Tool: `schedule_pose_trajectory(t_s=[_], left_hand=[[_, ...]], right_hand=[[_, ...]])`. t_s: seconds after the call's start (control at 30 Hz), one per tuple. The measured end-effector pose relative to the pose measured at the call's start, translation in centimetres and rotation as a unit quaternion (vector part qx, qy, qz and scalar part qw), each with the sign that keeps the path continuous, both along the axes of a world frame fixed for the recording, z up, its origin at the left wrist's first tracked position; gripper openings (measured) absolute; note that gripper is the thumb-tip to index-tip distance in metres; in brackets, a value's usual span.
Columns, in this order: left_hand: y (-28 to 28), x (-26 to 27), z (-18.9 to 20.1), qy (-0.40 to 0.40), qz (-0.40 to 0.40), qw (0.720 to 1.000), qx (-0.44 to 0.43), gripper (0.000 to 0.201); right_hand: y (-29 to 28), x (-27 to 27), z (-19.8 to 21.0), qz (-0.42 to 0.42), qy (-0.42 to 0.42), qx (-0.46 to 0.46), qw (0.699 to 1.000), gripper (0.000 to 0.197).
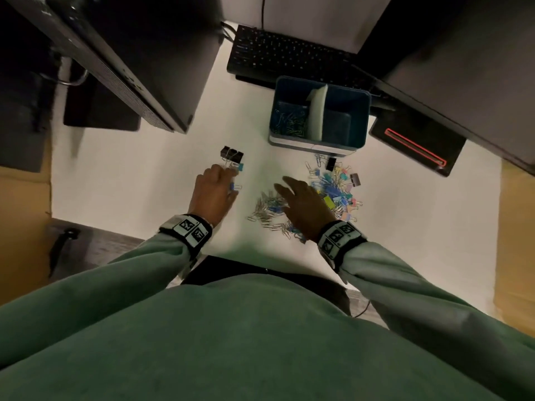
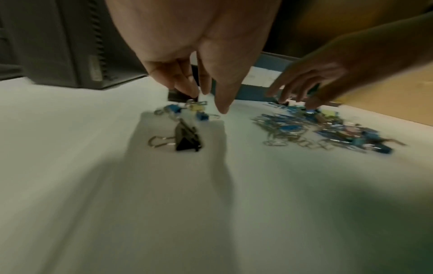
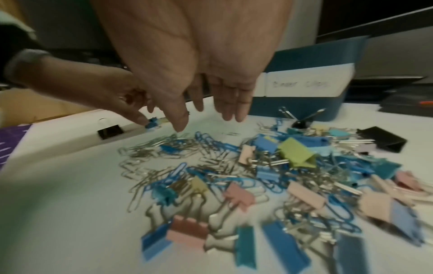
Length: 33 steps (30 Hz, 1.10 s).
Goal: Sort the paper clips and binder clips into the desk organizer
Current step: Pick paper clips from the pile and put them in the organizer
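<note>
The blue desk organizer (image 1: 362,123) stands at the back of the white desk, split by a white divider (image 1: 317,111). Its left compartment holds paper clips (image 1: 289,121); its right one looks dark and bare. A mixed pile of paper clips and coloured binder clips (image 1: 338,192) (image 3: 269,172) lies in front of it. To the left sits a small group of binder clips (image 1: 231,156), among them a black one (image 2: 187,139). My left hand (image 1: 228,175) (image 2: 206,100) reaches down over this group, one fingertip touching a small blue clip (image 3: 151,123). My right hand (image 1: 289,186) (image 3: 206,118) hovers over the pile, fingers spread and holding nothing.
A black keyboard (image 1: 289,56) lies behind the organizer. A dark computer tower (image 1: 139,68) stands at the back left. A black device with a red outline (image 1: 417,146) sits at the right under a monitor. Brown cardboard borders both desk sides.
</note>
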<state>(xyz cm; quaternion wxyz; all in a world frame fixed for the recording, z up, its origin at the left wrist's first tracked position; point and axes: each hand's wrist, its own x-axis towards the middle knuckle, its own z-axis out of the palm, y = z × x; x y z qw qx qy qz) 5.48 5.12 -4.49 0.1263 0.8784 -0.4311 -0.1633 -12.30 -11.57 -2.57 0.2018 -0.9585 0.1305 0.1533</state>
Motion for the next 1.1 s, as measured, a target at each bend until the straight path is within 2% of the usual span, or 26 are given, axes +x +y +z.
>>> schedule_pose_trajectory(t_s=[0.03,0.1,0.13,0.2,0.23,0.3,0.4,0.47,0.63,0.77,0.87,0.93,1.0,1.1], left_hand=[[-0.2,-0.7,0.4,0.017,-0.022,1.000,-0.003,0.051],[-0.6,-2.6,1.0,0.071,-0.077,0.994,0.026,0.066],[-0.8,-3.5,0.8,0.094,-0.103,0.988,0.060,0.075],[-1.6,-4.5,0.2,0.111,-0.131,0.979,0.113,0.086],[-2.2,-4.7,-0.1,0.114,-0.132,0.977,0.123,0.084],[-3.6,-4.6,-0.3,0.128,-0.118,0.978,0.111,0.061],[-4.9,-4.2,-0.1,0.155,-0.122,0.978,0.069,0.022],[-4.8,-3.8,-0.2,0.168,-0.128,0.976,0.054,0.013],[-3.8,-2.1,1.4,0.236,-0.078,0.968,0.024,0.012],[-4.4,-0.9,5.5,0.309,-0.015,0.950,-0.039,0.008],[-7.2,0.3,8.6,0.353,0.044,0.929,-0.104,0.012],[-10.0,1.3,10.0,0.337,0.069,0.927,-0.150,0.012],[-12.7,2.3,10.1,0.291,0.071,0.939,-0.171,0.011],[-15.2,3.1,8.9,0.231,0.040,0.964,-0.126,0.017]], right_hand=[[-0.7,-0.2,0.1,-0.040,0.015,-0.008,0.999,0.066],[-1.2,-0.2,0.2,-0.053,0.061,-0.028,0.996,0.079],[-1.0,0.0,0.0,-0.042,0.074,-0.034,0.996,0.079],[-0.2,0.5,-0.7,-0.029,0.069,-0.031,0.997,0.065],[0.3,0.7,-1.1,-0.032,0.057,-0.026,0.998,0.053],[1.1,1.0,-1.6,-0.045,0.038,-0.018,0.998,0.030],[1.2,0.9,-1.7,-0.087,0.031,0.010,0.996,0.017],[0.7,0.7,-1.8,-0.145,0.020,0.058,0.988,0.012],[-1.3,-0.9,-0.4,-0.250,-0.023,0.219,0.943,0.011],[-3.0,-0.6,3.9,-0.319,-0.126,0.313,0.886,0.010],[-5.1,2.0,7.1,-0.350,-0.218,0.333,0.848,0.009],[-6.9,4.5,8.0,-0.384,-0.261,0.321,0.825,0.009],[-8.4,7.0,7.9,-0.411,-0.276,0.266,0.827,0.009],[-9.4,9.2,7.0,-0.411,-0.209,0.183,0.868,0.010]])
